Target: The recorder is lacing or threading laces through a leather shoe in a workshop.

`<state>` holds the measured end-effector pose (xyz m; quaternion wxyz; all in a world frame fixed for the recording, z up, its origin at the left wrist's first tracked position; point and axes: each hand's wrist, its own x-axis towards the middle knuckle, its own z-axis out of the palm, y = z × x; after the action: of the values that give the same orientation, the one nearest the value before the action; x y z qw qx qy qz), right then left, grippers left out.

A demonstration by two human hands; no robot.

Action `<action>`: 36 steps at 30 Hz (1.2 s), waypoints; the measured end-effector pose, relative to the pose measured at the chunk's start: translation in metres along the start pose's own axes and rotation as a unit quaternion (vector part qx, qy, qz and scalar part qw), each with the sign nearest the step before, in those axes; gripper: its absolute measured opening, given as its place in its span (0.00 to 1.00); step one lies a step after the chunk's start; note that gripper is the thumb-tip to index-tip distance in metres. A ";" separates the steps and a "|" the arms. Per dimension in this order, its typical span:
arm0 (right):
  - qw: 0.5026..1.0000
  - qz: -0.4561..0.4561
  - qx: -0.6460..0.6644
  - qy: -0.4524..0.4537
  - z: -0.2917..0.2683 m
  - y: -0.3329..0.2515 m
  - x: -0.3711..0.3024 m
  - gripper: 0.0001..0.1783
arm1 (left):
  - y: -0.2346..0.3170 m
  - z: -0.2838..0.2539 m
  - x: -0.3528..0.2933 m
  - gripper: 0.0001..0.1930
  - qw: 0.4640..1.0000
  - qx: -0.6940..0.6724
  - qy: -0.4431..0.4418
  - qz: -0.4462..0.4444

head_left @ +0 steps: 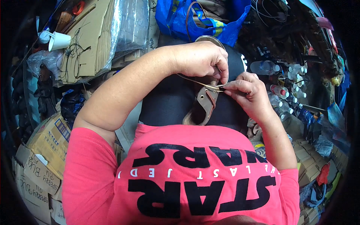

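A taupe leather shoe upper (pixel 204 102) with a brass eyelet and a brown leather strip along it lies over my dark-trousered lap. My left hand (pixel 204 60) is closed above it, fingers curled down around its far part; the thumb and what it presses on are partly hidden. A rounded brown edge (pixel 210 39) shows just beyond that hand. A thin tan lace (pixel 198 82) runs across the upper from under my left wrist toward the right. My right hand (pixel 249 93) pinches the lace between thumb and fingers beside the upper's right edge.
Ahead stands a blue bag (pixel 202 22) with brown material in it. Flattened cardboard (pixel 88 41) and a white cup (pixel 59 41) are at the far left. Several plastic bottles (pixel 281 91) lie to the right, cardboard boxes (pixel 48 146) at the near left.
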<state>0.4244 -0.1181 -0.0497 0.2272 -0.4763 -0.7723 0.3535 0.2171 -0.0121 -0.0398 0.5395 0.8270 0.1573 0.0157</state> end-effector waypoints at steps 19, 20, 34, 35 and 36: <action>0.989 0.055 0.140 -0.005 0.010 0.009 -0.005 0.11 | -0.008 0.015 -0.016 0.09 0.992 0.073 0.091 0.045; 0.990 0.060 0.125 0.014 0.013 0.009 -0.006 0.11 | -0.009 0.017 -0.016 0.08 0.991 0.072 0.101 0.049; 0.988 0.098 0.108 -0.047 0.006 -0.008 -0.007 0.14 | 0.035 0.094 -0.071 0.13 0.923 0.095 0.360 -0.100; 0.988 0.097 0.106 -0.049 0.006 -0.005 -0.006 0.14 | 0.037 0.097 -0.071 0.11 0.920 0.085 0.365 -0.112; 0.990 0.085 0.106 -0.047 0.006 -0.002 -0.006 0.14 | 0.038 0.099 -0.070 0.10 0.918 0.076 0.369 -0.123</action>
<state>0.4217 -0.1258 -0.0525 0.2093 -0.4964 -0.6971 0.4732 0.1789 -0.1336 -0.0365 0.3765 0.7747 0.4470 0.2415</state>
